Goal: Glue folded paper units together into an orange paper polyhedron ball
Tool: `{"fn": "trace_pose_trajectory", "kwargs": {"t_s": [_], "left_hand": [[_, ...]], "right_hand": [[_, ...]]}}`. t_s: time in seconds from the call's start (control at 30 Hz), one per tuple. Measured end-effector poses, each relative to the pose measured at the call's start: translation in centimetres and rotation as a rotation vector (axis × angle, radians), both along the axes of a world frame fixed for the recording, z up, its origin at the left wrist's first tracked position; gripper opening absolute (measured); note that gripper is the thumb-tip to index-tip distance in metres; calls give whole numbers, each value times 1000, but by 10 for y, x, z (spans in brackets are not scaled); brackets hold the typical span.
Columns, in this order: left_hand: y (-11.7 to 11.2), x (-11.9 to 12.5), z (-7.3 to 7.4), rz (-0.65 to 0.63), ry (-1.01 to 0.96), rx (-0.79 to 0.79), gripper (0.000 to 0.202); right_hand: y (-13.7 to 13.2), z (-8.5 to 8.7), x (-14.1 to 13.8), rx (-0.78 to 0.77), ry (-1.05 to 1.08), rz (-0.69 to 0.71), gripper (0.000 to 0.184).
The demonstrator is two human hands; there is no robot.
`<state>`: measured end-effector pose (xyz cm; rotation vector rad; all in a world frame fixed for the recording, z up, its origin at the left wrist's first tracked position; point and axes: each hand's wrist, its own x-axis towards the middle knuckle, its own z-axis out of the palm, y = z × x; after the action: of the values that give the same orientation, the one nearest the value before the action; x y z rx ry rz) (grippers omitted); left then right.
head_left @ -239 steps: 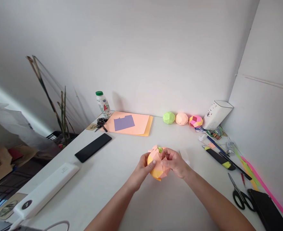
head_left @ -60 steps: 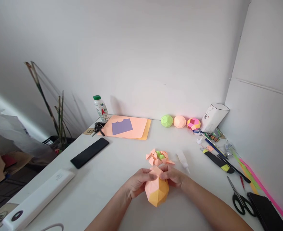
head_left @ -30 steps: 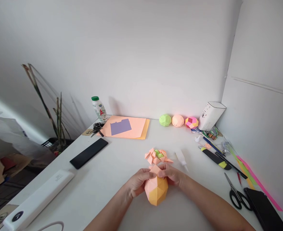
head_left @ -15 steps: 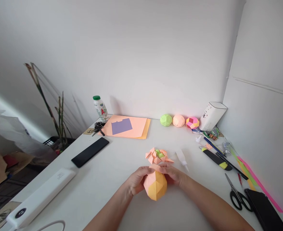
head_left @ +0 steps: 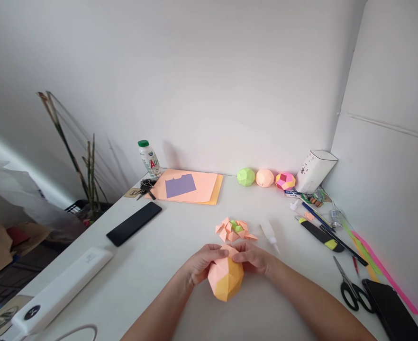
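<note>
Between my two hands is a faceted paper ball [head_left: 226,279], peach on its left and top and orange-yellow on its right. My left hand [head_left: 204,261] grips its upper left side, thumb on the top facets. From the upper right, my right hand [head_left: 249,257] pinches the ball with its thumb near the top; the other fingers are partly hidden behind it. Just beyond the hands lies a pile of folded peach and green paper pieces [head_left: 234,230]. A white glue bottle [head_left: 268,233] with a narrow tip rests to the right of that pile.
Three finished paper balls, one of them green [head_left: 246,177], stand by the wall. Peach sheets [head_left: 209,182], a bottle [head_left: 150,161], a black phone [head_left: 134,223] and a white power strip [head_left: 63,289] are on the left. A cutter [head_left: 319,233] and scissors [head_left: 351,289] lie right.
The paper ball has shifted slightly left and down and turned a little in my hands. My right thumb now shows more clearly on top of it.
</note>
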<state>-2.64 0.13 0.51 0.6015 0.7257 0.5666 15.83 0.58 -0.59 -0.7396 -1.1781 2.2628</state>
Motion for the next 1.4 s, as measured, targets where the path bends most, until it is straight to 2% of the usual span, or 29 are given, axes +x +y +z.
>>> {"fn": "trace_pose_trajectory", "kwargs": {"t_s": [0.3,0.5,0.7,0.93,1.17,1.3,1.4], "left_hand": [[-1,1,3,-41,70,-20,16],[-2,3,5,-27,24,1,15],[-1,1,1,-9,-53,14,24],[3,-4,2,164,-162,-77,33],[6,-4,14,349,-345,9,27],[7,-5,16,469,-355,-82,22],[8,-6,15,510,-394,-140,21]], "right_hand": [[-1,0,0,41,-57,40,31],[0,-4,0,-37,-21,-5,25],[0,-1,-4,-83,99,-44,38],[6,-7,-4,-191,175,-179,34],[11,-21,-3,-165,207,-108,54],[11,-19,-3,-136,191,-112,51],[11,-18,-4,-147,148,-137,44]]}}
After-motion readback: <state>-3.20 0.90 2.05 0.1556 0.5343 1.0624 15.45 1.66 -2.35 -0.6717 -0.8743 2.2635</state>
